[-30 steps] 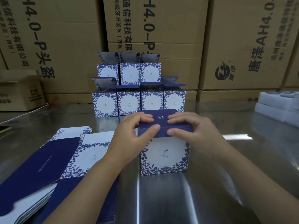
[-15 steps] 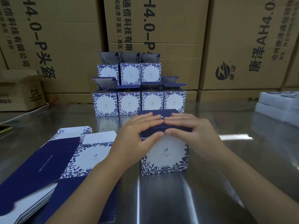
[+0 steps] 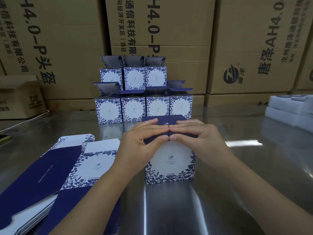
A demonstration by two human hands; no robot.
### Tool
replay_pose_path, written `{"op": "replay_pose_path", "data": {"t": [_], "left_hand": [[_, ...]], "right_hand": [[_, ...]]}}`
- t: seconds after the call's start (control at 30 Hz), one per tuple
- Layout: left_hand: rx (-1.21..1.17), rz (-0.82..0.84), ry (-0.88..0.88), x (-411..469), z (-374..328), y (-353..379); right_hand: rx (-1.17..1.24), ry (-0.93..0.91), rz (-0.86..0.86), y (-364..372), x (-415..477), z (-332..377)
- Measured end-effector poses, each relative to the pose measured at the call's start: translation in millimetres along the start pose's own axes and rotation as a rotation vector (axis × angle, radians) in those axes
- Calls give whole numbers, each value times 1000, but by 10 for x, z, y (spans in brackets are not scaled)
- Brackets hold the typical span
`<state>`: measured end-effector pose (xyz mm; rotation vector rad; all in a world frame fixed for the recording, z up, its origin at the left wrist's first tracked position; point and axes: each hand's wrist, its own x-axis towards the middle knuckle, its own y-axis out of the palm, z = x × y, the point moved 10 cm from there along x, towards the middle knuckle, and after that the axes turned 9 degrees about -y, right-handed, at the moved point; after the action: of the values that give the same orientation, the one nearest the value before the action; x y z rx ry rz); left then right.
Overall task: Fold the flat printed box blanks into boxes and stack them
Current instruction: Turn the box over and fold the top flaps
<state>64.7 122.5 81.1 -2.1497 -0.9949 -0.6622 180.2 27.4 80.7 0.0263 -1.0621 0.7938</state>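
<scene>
Cartons (image 3: 186, 39) wall off the steel surface (image 3: 220, 192). In front of the stack of folded boxes (image 3: 133, 109), the new box (image 3: 171, 167) stands upright. The left hand (image 3: 140, 143) and right hand (image 3: 198, 138) each keep a pinching grip on its navy lid (image 3: 166, 118). Its tuck flap is hidden, so uneven pressure could crease it unnoticed.

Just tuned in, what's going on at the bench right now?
A person is working on a blue-and-white box standing on the metal table. The left hand and right hand pinch its dark blue lid, fingers on top, thumbs at the front edge, fingertips meeting in the middle. Behind it stand seven folded boxes, four below and three above, flaps up. Flat blanks lie piled to the left.
</scene>
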Motion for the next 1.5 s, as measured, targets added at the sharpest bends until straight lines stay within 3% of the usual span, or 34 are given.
{"op": "replay_pose_path", "data": {"t": [0.37, 0.67, 0.93, 1.2, 1.5], "left_hand": [[3, -29, 7, -1, -27, -9], [-49, 116, -103, 75, 98, -35], [-80, 55, -100, 63, 115, -38], [-83, 129, -113, 98, 175, -23], [-48, 47, -146, 106, 344, -130]], "right_hand": [[-29, -22, -15, -3, -4, 40], [67, 115, 100, -75, 0, -131], [116, 88, 50, -71, 23, -154], [120, 89, 56, -74, 21, -177], [123, 127, 58, -164, -10, -268]]}}
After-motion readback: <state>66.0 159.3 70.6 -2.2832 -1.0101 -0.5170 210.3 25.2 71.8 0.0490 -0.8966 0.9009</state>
